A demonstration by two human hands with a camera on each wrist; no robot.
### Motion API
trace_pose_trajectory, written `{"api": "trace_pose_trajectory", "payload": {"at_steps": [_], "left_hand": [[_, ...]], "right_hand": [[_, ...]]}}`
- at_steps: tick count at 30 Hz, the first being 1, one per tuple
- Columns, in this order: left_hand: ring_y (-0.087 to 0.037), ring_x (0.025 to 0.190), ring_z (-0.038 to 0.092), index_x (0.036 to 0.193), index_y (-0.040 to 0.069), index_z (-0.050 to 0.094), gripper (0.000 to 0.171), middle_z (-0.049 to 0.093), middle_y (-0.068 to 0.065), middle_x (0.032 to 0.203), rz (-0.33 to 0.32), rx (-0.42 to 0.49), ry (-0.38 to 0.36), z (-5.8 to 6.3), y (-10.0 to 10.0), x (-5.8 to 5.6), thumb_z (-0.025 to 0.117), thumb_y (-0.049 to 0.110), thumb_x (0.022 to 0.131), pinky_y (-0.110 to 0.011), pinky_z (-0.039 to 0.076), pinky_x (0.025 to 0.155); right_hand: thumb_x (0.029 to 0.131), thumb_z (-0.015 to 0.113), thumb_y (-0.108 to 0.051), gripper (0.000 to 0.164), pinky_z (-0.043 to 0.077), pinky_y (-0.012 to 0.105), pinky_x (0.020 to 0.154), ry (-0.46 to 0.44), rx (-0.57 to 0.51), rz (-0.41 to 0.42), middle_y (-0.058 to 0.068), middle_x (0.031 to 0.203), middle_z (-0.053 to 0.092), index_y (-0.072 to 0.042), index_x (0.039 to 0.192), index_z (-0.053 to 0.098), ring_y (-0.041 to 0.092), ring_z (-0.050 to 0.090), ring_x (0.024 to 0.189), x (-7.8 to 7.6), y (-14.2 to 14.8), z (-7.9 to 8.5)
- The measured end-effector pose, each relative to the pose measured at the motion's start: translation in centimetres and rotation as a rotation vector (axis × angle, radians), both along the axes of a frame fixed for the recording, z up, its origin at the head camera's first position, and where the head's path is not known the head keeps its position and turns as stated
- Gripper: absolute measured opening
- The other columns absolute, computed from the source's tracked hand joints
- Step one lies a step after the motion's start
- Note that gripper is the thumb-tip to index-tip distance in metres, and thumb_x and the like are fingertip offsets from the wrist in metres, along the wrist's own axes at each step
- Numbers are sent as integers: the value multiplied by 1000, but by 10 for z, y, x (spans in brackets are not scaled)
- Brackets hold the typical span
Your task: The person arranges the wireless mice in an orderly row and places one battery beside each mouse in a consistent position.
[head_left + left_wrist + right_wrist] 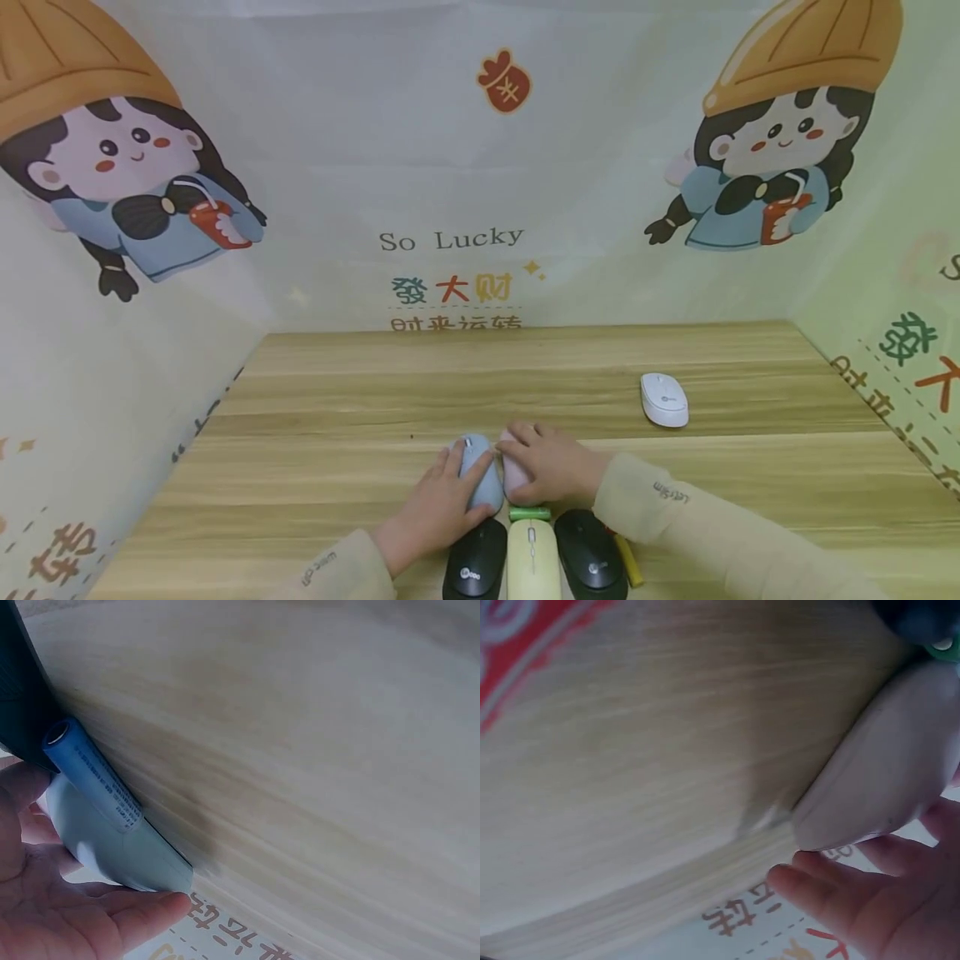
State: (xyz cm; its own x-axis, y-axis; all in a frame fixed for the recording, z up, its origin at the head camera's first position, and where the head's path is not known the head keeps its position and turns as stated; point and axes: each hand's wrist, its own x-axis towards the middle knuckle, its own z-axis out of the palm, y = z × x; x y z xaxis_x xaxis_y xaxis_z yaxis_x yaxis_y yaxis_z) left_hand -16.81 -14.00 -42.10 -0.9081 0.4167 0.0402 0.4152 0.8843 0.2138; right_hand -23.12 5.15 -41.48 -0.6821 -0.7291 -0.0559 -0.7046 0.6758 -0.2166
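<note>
My left hand [438,508] grips a light blue computer mouse [480,475], thumb on its near side and fingers over its left and far parts. Beside it, my right hand [551,458] holds a pale pink mouse [514,475], which is partly covered by the fingers. The two mice stand side by side on the table. Along the blue mouse's side, in the left wrist view, lies a blue cylindrical battery [94,776], hidden in the head view. A green battery [529,513] lies crosswise just below the pink mouse.
Nearest me, a pale yellow mouse [533,558] sits between a left black mouse [476,562] and a right black mouse [591,557]. A yellow stick-like battery [628,560] lies right of them. Farther back right is a white mouse [664,400]. Printed cloth [337,208] walls the wooden table [337,400].
</note>
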Motion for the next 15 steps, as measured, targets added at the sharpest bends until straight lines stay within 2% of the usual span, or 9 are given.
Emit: {"api": "trace_pose_trajectory", "payload": {"at_steps": [5,8,12,15], "left_hand": [[-54,119,36,137,8,41,62,31,-36,136,-4,1,4,0,-1,1,60,37,86,-55,39,93],[-54,119,36,137,7,41,62,32,-36,136,-5,5,4,0,-1,1,61,36,86,-56,39,92],[-53,119,37,136,7,42,62,33,-36,135,-5,11,13,0,-1,1,61,36,85,-56,40,91],[-53,119,37,136,7,42,62,32,-35,135,-1,16,11,-1,-1,1,61,37,85,-56,40,91]], "right_hand": [[78,66,-42,68,35,56,95,-34,29,-54,14,143,34,-13,135,43,48,41,118,7,-3,5],[76,67,-39,68,37,55,93,-27,12,-65,17,142,36,-11,134,44,48,45,114,6,-4,5],[74,68,-35,70,46,47,84,-15,-2,-88,20,140,36,-10,134,44,41,51,108,-6,2,-1],[74,69,-31,71,47,46,81,-34,-9,-122,22,142,33,-10,136,41,41,49,110,-20,9,-4]]}}
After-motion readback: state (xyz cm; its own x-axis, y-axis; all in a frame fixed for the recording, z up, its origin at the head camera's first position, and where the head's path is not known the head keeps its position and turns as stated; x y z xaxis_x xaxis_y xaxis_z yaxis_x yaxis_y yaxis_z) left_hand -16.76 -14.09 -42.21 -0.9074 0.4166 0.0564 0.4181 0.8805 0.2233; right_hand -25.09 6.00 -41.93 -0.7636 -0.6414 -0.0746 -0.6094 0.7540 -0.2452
